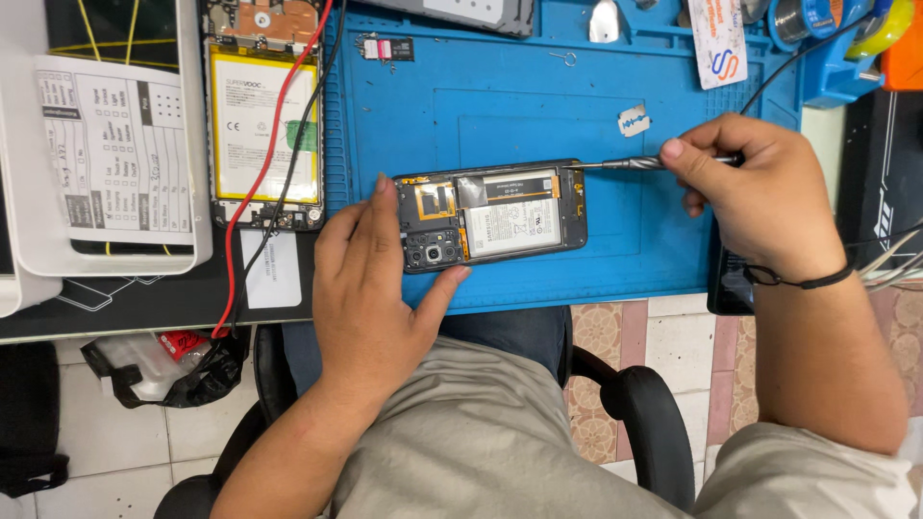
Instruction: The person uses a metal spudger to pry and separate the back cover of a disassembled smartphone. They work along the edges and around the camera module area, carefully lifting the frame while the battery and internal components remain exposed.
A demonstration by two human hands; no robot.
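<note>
The opened phone (492, 216) lies mid-mat (673, 250) on the table, braced by the spread left hand (370, 288) at 8 o'clock. The right hand (755, 197) grips a screwdriver (625, 163) (tip at the phone's 1 o'clock corner); a slip could gouge the battery (510, 226).

Work mat (625, 240): solid bright blue; the opened phone (492, 215) on it has a black frame, orange-copper flex strips and a white battery label. Second opened phone (264, 115) at 10 o'clock: yellow-edged white battery, copper-toned board on top, red wire (252, 192) and black wire crossing it. Floor tiles (596, 384) at 5 o'clock: beige-and-brown ornamental pattern with pink border; shirt (481, 432) grey-khaki, wrist band (803, 281) black, razor blade (634, 121) silver.
</note>
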